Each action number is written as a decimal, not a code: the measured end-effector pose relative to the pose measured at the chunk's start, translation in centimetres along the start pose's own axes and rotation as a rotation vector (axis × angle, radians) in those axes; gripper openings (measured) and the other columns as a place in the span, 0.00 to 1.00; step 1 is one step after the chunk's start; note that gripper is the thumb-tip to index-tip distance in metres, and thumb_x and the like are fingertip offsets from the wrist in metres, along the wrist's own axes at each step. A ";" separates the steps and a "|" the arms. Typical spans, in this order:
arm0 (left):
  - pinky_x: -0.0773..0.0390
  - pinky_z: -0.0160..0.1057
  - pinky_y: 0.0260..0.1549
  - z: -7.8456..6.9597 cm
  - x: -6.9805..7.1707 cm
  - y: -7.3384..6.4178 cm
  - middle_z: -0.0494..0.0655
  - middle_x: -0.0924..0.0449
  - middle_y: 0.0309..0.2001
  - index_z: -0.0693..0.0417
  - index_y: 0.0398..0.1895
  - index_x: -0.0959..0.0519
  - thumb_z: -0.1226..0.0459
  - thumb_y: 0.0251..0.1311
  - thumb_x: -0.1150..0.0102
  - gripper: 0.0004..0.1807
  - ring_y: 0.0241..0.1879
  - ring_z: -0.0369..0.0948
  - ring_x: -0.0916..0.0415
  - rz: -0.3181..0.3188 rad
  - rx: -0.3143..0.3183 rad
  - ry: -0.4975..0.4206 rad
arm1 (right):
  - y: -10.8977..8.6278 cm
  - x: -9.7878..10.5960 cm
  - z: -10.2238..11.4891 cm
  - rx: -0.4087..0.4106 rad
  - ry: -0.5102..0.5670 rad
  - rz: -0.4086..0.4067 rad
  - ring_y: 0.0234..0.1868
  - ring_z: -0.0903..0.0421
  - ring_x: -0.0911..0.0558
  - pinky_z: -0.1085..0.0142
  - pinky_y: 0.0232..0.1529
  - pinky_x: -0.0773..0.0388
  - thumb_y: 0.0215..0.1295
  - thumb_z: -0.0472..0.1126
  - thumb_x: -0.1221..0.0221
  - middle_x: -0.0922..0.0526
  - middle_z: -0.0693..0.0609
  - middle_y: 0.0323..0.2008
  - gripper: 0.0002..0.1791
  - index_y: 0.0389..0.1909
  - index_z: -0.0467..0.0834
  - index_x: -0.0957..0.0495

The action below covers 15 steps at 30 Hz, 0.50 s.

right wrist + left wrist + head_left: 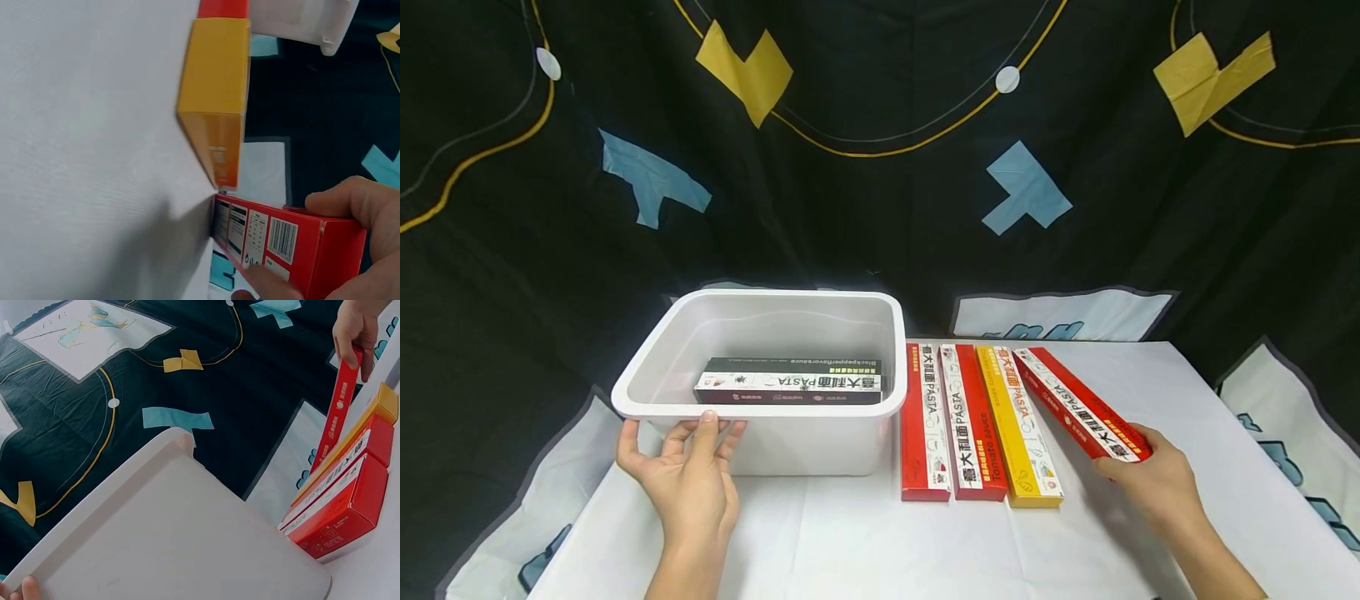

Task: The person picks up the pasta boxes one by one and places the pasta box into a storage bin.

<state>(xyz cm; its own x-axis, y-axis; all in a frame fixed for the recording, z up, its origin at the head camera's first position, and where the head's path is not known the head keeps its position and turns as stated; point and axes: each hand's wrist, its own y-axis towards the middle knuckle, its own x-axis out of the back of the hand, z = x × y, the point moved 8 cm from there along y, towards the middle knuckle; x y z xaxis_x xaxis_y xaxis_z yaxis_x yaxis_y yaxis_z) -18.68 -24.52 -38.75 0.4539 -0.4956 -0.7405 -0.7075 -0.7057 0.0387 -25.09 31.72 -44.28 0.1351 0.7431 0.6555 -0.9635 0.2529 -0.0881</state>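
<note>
My left hand (688,483) grips the front rim of a white plastic bin (820,446), near its left corner. Inside the bin lies a dark pasta box (790,383) with a white label band. At the right, my right hand (1161,479) holds the near end of a red pasta box (1082,404) between thumb and fingers. That box is tilted, its near end raised and its far end low by the table. In the right wrist view, a barcode shows on the side of the held red box (281,240).
Two red pasta boxes (913,425) (977,433) and a yellow pasta box (1022,437) lie side by side, right of the bin. They rest on a white-covered table (850,542). Behind hangs a black cloth (865,225) with yellow and blue patches.
</note>
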 end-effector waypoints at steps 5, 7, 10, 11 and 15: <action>0.14 0.45 0.43 0.1 0.1 -0.1 0.57 0.37 0.46 0.36 0.65 0.56 0.77 0.58 0.38 0.46 0.35 0.45 0.23 -0.002 0.001 0.003 | -0.3 1.1 0.2 -0.022 0.104 -0.023 0.56 0.38 0.35 0.73 0.32 0.24 0.58 0.44 0.32 0.36 0.31 0.63 0.46 0.71 0.33 0.45; 0.14 0.45 0.43 0.1 0.2 -0.1 0.57 0.37 0.47 0.36 0.65 0.56 0.77 0.58 0.38 0.46 0.35 0.45 0.23 -0.001 0.003 0.005 | -0.5 1.6 0.3 -0.022 0.133 -0.028 0.57 0.38 0.36 0.73 0.32 0.22 0.60 0.44 0.33 0.38 0.31 0.64 0.46 0.72 0.33 0.47; 0.14 0.45 0.43 0.2 0.2 -0.1 0.56 0.37 0.47 0.35 0.65 0.57 0.77 0.58 0.38 0.46 0.37 0.45 0.23 0.001 0.007 0.009 | -0.8 2.6 0.9 -0.006 0.145 -0.044 0.58 0.38 0.37 0.72 0.31 0.20 0.61 0.45 0.34 0.40 0.31 0.65 0.46 0.73 0.35 0.48; 0.14 0.45 0.43 0.2 0.2 -0.1 0.56 0.38 0.47 0.35 0.65 0.57 0.77 0.58 0.37 0.46 0.37 0.45 0.24 0.003 0.008 0.010 | -0.9 3.0 1.3 0.006 0.145 -0.052 0.58 0.37 0.37 0.71 0.31 0.19 0.61 0.45 0.34 0.40 0.32 0.65 0.47 0.74 0.36 0.49; 0.14 0.45 0.44 0.1 0.0 0.0 0.55 0.38 0.47 0.34 0.65 0.57 0.76 0.59 0.37 0.46 0.39 0.45 0.24 0.007 0.011 0.024 | -1.2 4.4 3.0 0.056 0.145 -0.089 0.58 0.36 0.38 0.71 0.31 0.17 0.61 0.46 0.33 0.40 0.33 0.66 0.47 0.74 0.38 0.49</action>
<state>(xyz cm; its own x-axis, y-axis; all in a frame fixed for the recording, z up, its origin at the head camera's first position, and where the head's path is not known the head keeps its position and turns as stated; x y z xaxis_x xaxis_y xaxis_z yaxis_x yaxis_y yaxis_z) -18.67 -24.47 -38.83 0.4620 -0.5122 -0.7240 -0.7165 -0.6967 0.0357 -24.01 32.78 -39.01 0.2482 0.8019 0.5435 -0.9571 0.2895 0.0100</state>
